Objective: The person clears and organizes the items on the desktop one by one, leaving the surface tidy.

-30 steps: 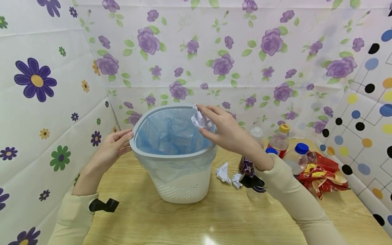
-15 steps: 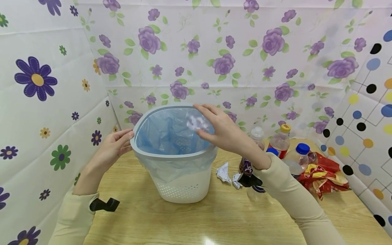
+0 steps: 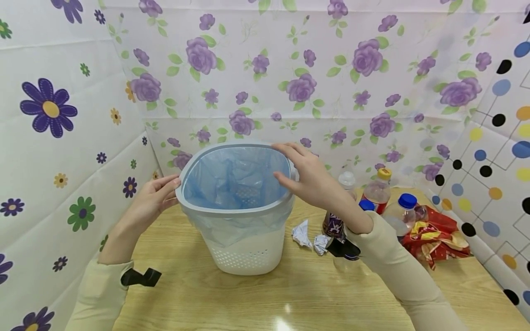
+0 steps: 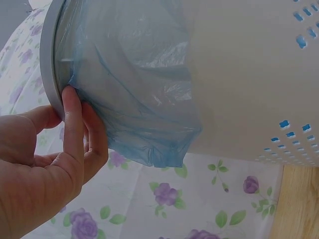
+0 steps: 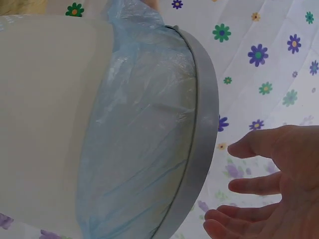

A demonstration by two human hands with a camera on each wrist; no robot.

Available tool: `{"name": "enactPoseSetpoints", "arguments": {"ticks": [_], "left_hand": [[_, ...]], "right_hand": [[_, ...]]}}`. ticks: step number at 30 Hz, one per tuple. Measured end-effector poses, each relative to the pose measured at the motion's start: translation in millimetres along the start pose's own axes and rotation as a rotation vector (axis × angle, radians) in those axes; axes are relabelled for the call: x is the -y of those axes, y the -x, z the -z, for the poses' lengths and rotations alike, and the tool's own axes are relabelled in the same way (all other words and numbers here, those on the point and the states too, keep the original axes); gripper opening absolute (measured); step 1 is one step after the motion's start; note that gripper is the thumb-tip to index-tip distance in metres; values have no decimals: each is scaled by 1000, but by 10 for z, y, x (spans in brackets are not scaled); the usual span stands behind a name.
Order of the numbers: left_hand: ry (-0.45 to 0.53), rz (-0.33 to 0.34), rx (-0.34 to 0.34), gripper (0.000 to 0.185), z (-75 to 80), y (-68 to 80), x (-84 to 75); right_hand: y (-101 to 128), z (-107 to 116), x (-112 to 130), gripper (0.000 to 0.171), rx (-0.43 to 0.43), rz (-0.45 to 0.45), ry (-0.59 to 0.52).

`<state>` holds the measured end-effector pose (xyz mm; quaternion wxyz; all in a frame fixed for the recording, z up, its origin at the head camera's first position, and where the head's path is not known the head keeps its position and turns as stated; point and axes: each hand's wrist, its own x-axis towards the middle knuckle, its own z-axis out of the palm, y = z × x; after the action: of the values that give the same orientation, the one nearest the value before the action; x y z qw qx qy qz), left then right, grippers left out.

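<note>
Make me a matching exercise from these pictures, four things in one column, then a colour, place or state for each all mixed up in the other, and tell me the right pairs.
Things:
1. Left grip
2. Right grip
3. Liner
4. Paper scraps

Places, colours, states:
A. On the table, right of the bin
B. Fingers spread, holding nothing
C. See-through pale blue
D. Holding the bin by its rim

Right pairs: 1-D, 2-B, 3-C, 4-A.
</note>
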<state>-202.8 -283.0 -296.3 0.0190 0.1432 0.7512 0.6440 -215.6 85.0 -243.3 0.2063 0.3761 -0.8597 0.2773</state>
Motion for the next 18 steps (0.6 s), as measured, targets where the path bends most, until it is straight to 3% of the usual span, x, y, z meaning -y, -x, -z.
{"name": "enactPoseSetpoints", "arguments": {"ticks": [10,18], "left_hand": [[-7,9,-1,67,-20,-14,-4],[-25,3,5,67,-10,1,0]], "right_hand": [[227,-34,-158,50,-147,-124,-28],[369,-126,-272,49,-144,-201,13]]}}
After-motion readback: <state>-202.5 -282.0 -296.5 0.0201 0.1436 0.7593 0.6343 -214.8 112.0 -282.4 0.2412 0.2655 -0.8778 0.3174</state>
